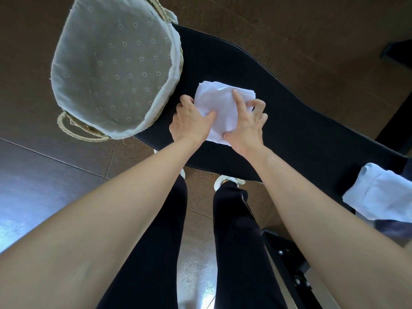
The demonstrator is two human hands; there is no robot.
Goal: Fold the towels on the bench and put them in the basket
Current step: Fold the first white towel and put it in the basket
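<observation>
Now the left hand (191, 121) and right hand (247, 127) grip the folded white towel (215, 101) between them on the bench (289, 134)

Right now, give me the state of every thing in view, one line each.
white towel: folded small, lying on the bench, held by both hands.
left hand: grips the towel's left edge.
right hand: pinches its near edge, index finger on top.
basket: upright, lined, no towel inside.
light blue towel: bunched, unfolded, at the bench's right end.
</observation>
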